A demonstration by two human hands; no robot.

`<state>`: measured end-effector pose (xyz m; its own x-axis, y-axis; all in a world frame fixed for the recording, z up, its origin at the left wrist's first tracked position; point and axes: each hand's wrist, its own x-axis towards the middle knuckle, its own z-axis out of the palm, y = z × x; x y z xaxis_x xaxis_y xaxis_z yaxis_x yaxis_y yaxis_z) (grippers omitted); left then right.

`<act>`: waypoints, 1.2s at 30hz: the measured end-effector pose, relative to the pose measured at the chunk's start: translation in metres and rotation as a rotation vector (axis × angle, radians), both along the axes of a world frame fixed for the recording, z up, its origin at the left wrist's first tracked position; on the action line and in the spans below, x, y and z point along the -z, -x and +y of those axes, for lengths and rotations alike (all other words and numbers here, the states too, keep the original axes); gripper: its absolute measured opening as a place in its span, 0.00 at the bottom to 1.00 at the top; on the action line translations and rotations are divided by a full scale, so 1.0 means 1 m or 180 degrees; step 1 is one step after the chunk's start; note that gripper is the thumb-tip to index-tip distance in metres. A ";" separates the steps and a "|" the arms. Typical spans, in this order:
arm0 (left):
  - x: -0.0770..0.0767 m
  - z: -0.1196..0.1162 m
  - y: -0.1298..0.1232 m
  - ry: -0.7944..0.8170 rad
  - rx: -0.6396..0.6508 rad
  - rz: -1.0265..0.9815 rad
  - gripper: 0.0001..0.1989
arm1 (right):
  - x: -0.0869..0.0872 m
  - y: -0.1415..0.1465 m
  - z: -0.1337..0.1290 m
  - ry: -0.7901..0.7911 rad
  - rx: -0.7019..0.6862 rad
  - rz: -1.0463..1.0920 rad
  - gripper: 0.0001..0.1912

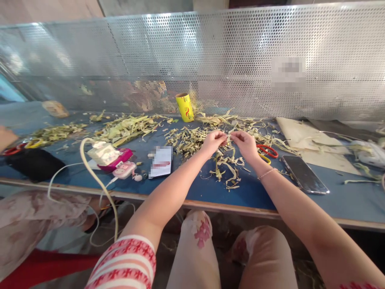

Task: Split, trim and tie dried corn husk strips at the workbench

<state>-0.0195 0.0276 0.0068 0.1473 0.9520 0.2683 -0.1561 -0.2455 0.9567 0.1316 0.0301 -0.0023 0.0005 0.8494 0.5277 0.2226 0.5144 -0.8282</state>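
Over a heap of dry, pale green plant strips, my left hand and my right hand are close together. The thumb and fingers of each are pinched on a thin, pale plant strip between them; its ends are hidden by the fingers. Loose curled bits lie on the blue table below the hands. Beside my right wrist are red loop handles, partly covered by my hand, with a yellow loop next to them.
A yellow tube stands before the perforated metal panel. A lit phone and plugged-in chargers with cables are left; a dark phone and cardboard are right. Another person's hand shows far left by a black pouch.
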 end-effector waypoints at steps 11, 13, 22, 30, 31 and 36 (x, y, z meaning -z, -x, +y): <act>-0.006 -0.009 -0.004 0.0321 0.0191 -0.0206 0.05 | 0.000 0.002 -0.002 -0.0222 -0.0078 0.0047 0.08; -0.006 -0.009 -0.004 0.0394 0.0270 -0.0363 0.05 | 0.002 0.002 0.000 -0.0205 -0.0236 0.0084 0.09; -0.008 -0.009 -0.001 0.0809 0.0782 -0.0991 0.06 | 0.002 0.004 0.000 -0.0123 -0.0365 0.0024 0.09; -0.011 -0.012 0.000 0.1019 0.0786 -0.1055 0.05 | -0.004 0.004 -0.010 -0.0362 -0.0066 -0.0284 0.09; -0.011 -0.012 0.000 0.1033 0.0790 -0.1043 0.05 | -0.004 0.004 -0.010 -0.0390 -0.0043 -0.0313 0.09; -0.011 -0.012 -0.001 0.1005 0.0620 -0.1090 0.07 | -0.005 0.004 -0.012 -0.0405 -0.0001 -0.0407 0.09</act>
